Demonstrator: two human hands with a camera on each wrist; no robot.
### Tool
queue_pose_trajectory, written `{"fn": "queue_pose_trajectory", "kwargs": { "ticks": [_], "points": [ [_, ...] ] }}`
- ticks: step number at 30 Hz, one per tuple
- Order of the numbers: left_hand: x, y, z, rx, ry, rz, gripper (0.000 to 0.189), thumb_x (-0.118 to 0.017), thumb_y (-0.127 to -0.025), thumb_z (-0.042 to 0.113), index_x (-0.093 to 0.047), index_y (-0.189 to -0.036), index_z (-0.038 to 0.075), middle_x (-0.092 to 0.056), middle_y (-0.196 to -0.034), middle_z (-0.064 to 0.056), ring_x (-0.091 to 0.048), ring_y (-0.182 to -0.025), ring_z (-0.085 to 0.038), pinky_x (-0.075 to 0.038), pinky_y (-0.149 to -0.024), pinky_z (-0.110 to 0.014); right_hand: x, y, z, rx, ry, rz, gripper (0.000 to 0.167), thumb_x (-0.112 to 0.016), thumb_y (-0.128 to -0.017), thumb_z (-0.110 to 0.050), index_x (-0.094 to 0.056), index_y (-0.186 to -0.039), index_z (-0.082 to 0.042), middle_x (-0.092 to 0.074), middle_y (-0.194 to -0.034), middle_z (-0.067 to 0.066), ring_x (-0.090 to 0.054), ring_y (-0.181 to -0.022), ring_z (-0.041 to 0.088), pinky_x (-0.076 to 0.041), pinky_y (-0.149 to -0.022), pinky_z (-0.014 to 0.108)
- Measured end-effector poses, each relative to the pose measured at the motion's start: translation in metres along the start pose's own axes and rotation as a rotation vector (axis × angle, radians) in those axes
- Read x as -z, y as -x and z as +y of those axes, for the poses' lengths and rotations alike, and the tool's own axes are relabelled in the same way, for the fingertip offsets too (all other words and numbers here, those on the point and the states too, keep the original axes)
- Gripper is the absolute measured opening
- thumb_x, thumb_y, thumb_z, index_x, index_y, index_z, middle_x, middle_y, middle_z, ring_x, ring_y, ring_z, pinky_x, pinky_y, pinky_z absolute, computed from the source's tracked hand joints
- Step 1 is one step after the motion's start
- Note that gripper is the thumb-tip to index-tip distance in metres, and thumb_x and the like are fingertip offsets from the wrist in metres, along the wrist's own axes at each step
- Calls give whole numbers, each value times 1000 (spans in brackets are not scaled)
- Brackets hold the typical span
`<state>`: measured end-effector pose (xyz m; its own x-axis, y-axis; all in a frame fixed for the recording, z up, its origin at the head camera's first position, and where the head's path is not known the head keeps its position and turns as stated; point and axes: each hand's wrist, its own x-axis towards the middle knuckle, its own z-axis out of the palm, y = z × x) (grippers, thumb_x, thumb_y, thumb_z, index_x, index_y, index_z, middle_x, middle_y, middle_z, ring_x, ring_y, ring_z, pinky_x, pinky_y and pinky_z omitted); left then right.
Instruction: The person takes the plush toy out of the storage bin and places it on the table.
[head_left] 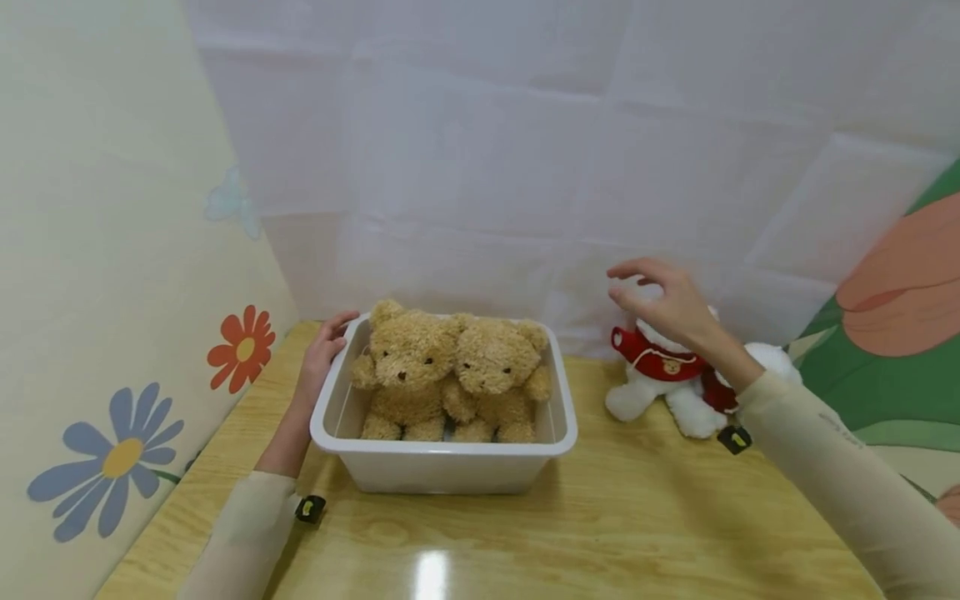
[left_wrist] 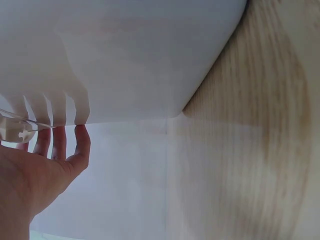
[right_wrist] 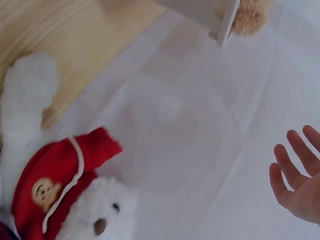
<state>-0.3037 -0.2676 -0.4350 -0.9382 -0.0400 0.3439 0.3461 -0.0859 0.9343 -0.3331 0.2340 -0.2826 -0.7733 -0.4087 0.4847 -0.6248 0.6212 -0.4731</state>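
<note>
Two curly tan teddy bears (head_left: 408, 358) sit side by side in a white plastic tub (head_left: 450, 450) on the table. My left hand (head_left: 322, 358) is at the tub's far left side; in the left wrist view its fingertips touch the outer wall, with the thumb not clearly seen. My right hand (head_left: 663, 304) is raised in the air, fingers loosely bent and holding nothing. It partly covers the head of a white teddy bear (head_left: 633, 398) in a red hoodie. In the right wrist view this bear (right_wrist: 112, 207) is well apart from the fingers.
Another white plush toy (head_left: 776, 360) with dark red clothing sits farther right, partly behind my right forearm. White sheeting hangs along the back of the wooden table (head_left: 510, 542). A flower-printed wall covering (head_left: 123, 458) borders the left side.
</note>
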Motion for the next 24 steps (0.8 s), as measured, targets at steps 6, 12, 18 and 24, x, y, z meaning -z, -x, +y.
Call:
{"fn": "queue_pose_trajectory", "kwargs": {
  "ticks": [6,12,18,24],
  "points": [
    [0,-1,1,3,-2,5,47,-31,-107,7,-36,-152,-7,-42,-144,-28,-55,-111,-15,-47,-86,-23,-28,-5,-24,60,-3,-140,58,-74,-93,-39,-58,-143,-13,-59,-137,8,-54,-122,29,-43,-98,52],
    [-1,-2,1,3,-6,12,46,-31,-106,4,-38,-150,-8,-42,-142,-31,-56,-107,-12,-47,-85,-22,-61,-13,-39,12,45,-295,80,-71,-89,-56,-47,-152,-12,-53,-144,10,-52,-125,30,-43,-99,52],
    [-1,-3,2,5,-7,11,47,-30,-105,3,-37,-151,-9,-42,-144,-33,-57,-104,-11,-47,-84,-21,-90,-24,-49,-27,117,-403,93,-68,-86,-67,-42,-154,-9,-50,-146,13,-51,-126,32,-44,-97,54],
    [-2,-2,2,-2,-10,17,47,-30,-105,3,-38,-151,-8,-43,-141,-32,-57,-104,-12,-47,-84,-22,-113,-29,-54,14,128,-394,87,-71,-87,-62,-51,-146,-2,-58,-133,16,-57,-115,29,-47,-94,49]
  ]
}}
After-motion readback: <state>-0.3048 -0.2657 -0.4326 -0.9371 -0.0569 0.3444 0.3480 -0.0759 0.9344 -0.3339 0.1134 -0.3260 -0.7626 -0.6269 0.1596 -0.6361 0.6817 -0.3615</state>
